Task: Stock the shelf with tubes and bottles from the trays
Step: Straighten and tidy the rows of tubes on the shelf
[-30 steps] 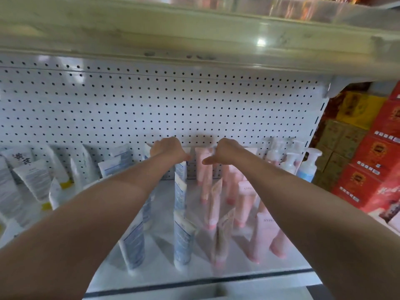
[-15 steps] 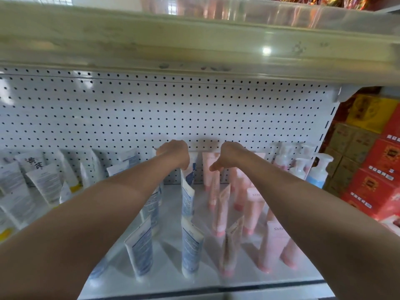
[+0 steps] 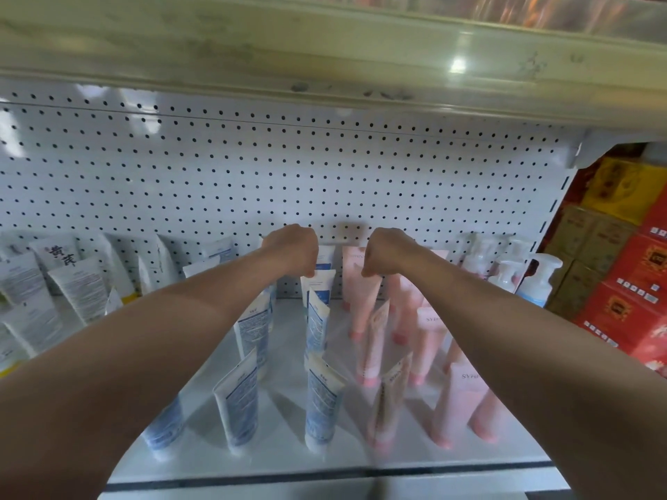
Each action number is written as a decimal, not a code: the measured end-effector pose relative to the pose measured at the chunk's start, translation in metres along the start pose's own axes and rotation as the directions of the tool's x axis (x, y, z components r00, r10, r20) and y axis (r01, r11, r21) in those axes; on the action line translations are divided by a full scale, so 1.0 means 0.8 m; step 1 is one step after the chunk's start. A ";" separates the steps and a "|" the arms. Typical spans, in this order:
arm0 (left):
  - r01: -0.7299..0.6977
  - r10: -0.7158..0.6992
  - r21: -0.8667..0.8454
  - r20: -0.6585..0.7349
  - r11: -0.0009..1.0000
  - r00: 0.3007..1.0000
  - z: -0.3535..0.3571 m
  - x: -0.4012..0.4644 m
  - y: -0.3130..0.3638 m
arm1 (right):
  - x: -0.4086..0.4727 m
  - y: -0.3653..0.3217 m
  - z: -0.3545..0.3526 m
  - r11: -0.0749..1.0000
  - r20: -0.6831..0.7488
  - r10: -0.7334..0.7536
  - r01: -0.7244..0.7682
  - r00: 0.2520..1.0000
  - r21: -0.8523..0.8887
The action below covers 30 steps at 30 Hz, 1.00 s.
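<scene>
Both my arms reach to the back of the white shelf (image 3: pixel 281 460). My left hand (image 3: pixel 293 249) is curled downward and its thumb pinches the top edge of a blue-and-white tube (image 3: pixel 319 283) in the back row. My right hand (image 3: pixel 388 251) is curled the same way over the top of a pink tube (image 3: pixel 361 286). Rows of blue-and-white tubes (image 3: pixel 319 402) stand cap-down in front of my left hand. Pink tubes (image 3: pixel 391 395) stand in rows under my right arm. The fingers of both hands are hidden behind the knuckles.
White tubes (image 3: pixel 77 288) lean against the pegboard (image 3: pixel 288 175) at the left. Pump bottles (image 3: pixel 537 279) stand at the shelf's right end. An upper shelf (image 3: pixel 325 48) hangs overhead. Red and yellow cartons (image 3: pixel 637 283) are stacked beyond the right upright.
Both hands stay at the back row, and their thumbs have come down onto the tube tops. The view has shifted slightly.
</scene>
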State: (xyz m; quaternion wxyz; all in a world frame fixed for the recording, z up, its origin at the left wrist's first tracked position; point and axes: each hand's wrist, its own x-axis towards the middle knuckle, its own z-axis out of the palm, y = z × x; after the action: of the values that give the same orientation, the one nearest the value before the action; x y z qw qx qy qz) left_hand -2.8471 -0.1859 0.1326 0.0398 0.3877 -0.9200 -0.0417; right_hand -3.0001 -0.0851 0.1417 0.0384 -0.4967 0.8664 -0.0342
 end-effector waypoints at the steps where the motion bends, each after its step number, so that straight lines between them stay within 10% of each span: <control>1: 0.001 -0.001 -0.002 -0.004 1.000 1.000 0.000 -0.001 0.000 | -0.001 0.000 0.000 1.000 0.003 -0.008 0.008 1.000 -0.003; 30: -0.006 0.002 -0.085 -0.046 0.996 0.999 0.004 -0.009 -0.008 | -0.010 0.012 0.000 0.989 -0.060 -0.137 0.140 0.989 0.049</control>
State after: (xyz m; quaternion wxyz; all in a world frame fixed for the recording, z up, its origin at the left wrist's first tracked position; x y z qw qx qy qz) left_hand -2.8380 -0.1853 0.1282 0.0774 0.3848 -0.9169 -0.0718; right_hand -3.0045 -0.0736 0.1407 0.0248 -0.5532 0.8294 -0.0736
